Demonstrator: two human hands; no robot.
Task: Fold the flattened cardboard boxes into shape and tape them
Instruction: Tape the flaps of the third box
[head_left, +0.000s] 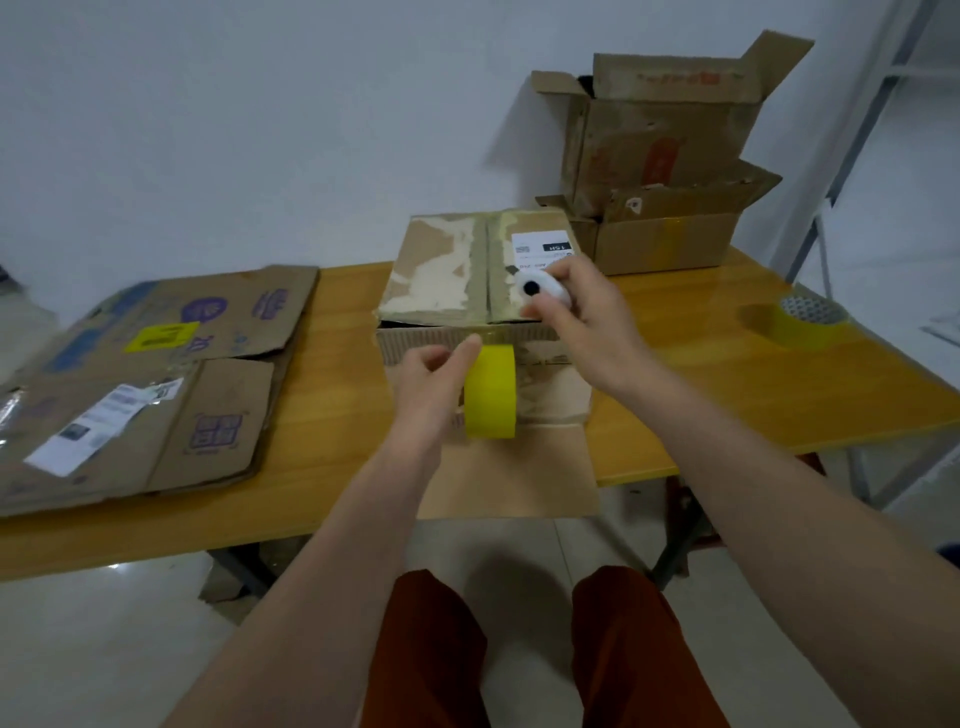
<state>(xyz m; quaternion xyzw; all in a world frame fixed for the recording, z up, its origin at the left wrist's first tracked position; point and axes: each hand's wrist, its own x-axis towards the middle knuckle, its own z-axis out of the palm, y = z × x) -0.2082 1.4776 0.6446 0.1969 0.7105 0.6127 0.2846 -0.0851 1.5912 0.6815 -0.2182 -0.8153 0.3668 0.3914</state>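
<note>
A folded cardboard box (447, 270) stands on the wooden table (332, 467), its top flaps closed, with a white label on the right flap. A yellow tape roll (491, 397) hangs against the box's near side, its strip running up to the top edge. My left hand (434, 376) holds the roll, the index finger stretched toward the strip at the box's top edge. My right hand (576, 317) grips a small white cutter (543, 291) with a black dot, just over the box's near right top edge.
Flattened cardboard boxes (150, 384) lie stacked on the table's left. Two open assembled boxes (660, 171) are stacked at the back right. Another yellow tape roll (802, 322) lies at the right. A cardboard flap (509, 473) overhangs the near table edge.
</note>
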